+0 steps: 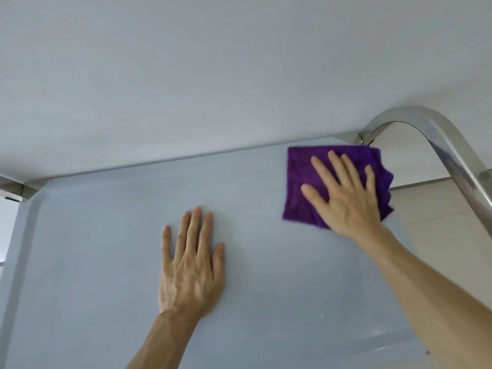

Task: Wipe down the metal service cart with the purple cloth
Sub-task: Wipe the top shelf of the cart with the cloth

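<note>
Seen from above, looking down over two bare forearms reaching forward. Nearest, filling the lower part of the view: the flat, matte grey metal top shelf of a service cart (pixel 106 302), with a shallow raised lip along its left and far edges.

Left hand (pixel 190 265) laid palm-down on the bare shelf near its middle, fingers straight and close together, thumb alongside, holding nothing.

Further on and to the right, right hand (pixel 346 193) spread flat on top of a square, fuzzy purple microfibre cloth (pixel 300 182), fingers straight and fanned, pressing rather than gripping. Cloth lying on the shelf near its far right corner, slightly blurred, its right edge rumpled and reaching the shelf's right side. Hands well apart, not touching each other.

Just beyond the cloth, at the far right corner: a shiny curved chrome tube handle (pixel 415 121) arching up from the cart and running down the right side of the view. At the far left corner, a small polished metal bracket (pixel 16 191).

Farthest back, a plain pale grey wall (pixel 213 62) directly behind the cart's far edge; to the right, beneath the handle, pale floor tiles (pixel 439 203).
</note>
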Demonstrator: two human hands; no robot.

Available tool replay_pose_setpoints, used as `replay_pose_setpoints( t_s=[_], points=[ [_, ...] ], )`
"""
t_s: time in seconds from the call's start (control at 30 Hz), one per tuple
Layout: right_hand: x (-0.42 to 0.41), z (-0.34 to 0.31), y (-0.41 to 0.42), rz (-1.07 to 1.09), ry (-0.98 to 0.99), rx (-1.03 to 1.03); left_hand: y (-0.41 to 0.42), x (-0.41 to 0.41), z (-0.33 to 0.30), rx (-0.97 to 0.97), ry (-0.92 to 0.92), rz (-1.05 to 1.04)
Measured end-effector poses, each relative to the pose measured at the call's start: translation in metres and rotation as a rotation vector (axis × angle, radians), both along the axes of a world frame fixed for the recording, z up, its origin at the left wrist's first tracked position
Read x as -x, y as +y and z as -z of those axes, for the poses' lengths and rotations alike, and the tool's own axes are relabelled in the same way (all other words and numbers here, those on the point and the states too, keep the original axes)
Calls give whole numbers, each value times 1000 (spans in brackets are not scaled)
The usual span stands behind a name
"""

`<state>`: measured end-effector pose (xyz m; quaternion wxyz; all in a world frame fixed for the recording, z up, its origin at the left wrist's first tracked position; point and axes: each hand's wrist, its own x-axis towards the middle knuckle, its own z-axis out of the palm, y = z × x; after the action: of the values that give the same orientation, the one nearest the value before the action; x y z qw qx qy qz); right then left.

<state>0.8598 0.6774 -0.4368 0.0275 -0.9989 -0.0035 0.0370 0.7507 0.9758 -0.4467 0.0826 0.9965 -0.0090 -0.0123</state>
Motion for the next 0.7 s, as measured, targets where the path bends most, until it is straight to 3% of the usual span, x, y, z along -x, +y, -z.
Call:
replay_pose_setpoints(
  t_s=[0.17,0.3,0.4,0.57,0.7],
  points=[
    [-46,2,37,164,26,-12,1,-1,0,-6,-5,2],
    [7,3,58,-117,-22,-8,4,1,0,5,-24,3],
    [53,7,25,-274,-45,14,3,1,0,19,-36,5],
    [29,-1,-37,3,25,52,-1,-2,1,13,-35,2],
    [-2,1,6,175,50,4,0,-1,3,-2,-32,-6]
  ],
)
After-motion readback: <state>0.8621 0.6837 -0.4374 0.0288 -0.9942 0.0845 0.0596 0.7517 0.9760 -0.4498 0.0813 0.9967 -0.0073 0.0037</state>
